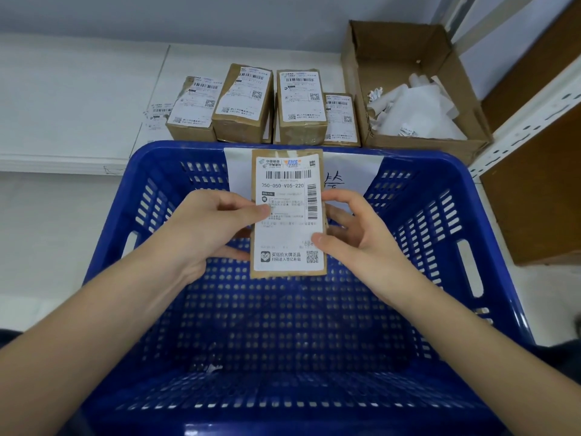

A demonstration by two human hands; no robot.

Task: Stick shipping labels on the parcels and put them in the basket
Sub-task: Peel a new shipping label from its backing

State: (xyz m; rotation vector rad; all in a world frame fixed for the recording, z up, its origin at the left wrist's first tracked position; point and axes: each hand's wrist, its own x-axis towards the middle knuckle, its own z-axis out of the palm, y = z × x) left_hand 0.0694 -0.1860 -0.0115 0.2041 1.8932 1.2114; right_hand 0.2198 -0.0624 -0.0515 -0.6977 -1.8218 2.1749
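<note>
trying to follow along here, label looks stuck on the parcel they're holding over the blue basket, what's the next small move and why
Probably lower the parcel into the basket and let go. The shipping label already lies flat across its face, the left hand and right hand hold it by its sides right above the basket, and the basket floor below shows no parcels yet.

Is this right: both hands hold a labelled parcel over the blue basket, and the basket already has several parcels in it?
Not quite. In the head view the left hand and right hand do hold the labelled parcel over the blue basket, but the basket has no parcels in it. The other parcels stand on the surface behind it.
</note>
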